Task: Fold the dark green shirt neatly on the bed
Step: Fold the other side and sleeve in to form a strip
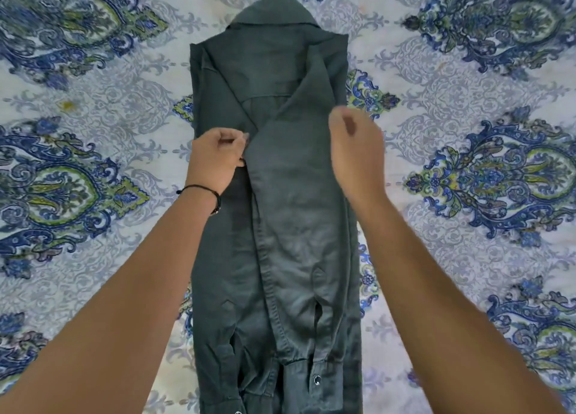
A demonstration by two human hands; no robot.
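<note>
Your left hand [215, 158] pinches the dark green shirt [274, 226] sleeve edge at its fingertips; your right hand [355, 151], blurred, hovers loosely curled, empty, above the shirt.

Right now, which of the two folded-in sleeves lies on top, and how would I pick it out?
Start at the bedsheet, then the shirt lying lengthwise down its middle, collar far from the person. Both sleeves are folded inward and cross near the hands. The top sleeve runs from the shirt's right shoulder diagonally down to a cuff with a metal snap, and it overlaps the other sleeve.

No text — nothing readable.
</note>
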